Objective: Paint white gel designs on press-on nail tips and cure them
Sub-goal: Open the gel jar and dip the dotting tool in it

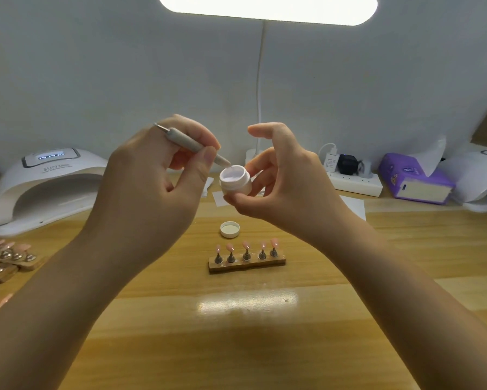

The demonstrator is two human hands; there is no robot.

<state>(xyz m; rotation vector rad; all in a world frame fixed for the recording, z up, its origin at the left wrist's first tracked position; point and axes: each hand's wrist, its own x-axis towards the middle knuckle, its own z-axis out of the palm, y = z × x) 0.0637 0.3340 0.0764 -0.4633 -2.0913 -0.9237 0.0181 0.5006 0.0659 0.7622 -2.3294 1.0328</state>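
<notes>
I see wood desk [349,319], glare patch mid-front, white wall behind, lamp [267,8] overhead. Left hand [152,175] pinches pen [193,144], tip at jar [234,181] mouth. Right hand [281,187] grips jar, raised above desk centre. Lid [230,229] behind tip stand [246,263], mid-desk. Curing lamp [45,187] back-left corner. Tissue box [415,178], power strip [355,184] along back edge.

Open white gel pot [234,182] tilted, 5 pink nail tips [246,245] upright on stands
</notes>
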